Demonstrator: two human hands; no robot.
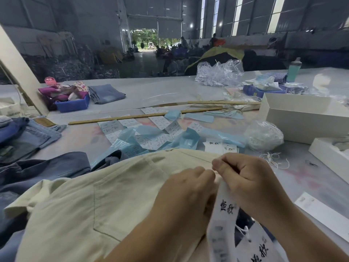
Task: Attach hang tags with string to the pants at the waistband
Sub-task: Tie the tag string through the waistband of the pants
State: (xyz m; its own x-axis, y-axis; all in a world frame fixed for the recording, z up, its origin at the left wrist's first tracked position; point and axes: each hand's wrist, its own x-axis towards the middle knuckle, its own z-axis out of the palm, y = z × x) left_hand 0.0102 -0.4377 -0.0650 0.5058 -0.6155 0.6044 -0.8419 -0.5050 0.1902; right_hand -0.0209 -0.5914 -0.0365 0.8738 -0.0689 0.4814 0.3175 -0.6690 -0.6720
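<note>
Cream pants (98,195) lie across the table in front of me, back pocket up, waistband toward the right. My left hand (187,188) rests curled on the fabric at the waistband, fingertips meeting my right hand. My right hand (245,176) pinches the top of a white hang tag (225,210) with black characters, right at the waistband edge. More white tags (258,250) hang below on a white string (242,230). The string's end at the waistband is hidden by my fingers.
Loose white strings (273,159) and a clear bag of them (264,135) lie right of the pants. Blue plastic and size tags (151,135) litter the middle. White boxes (302,118) stand at the right, denim pants (24,137) at the left, a blue bin (73,105) behind.
</note>
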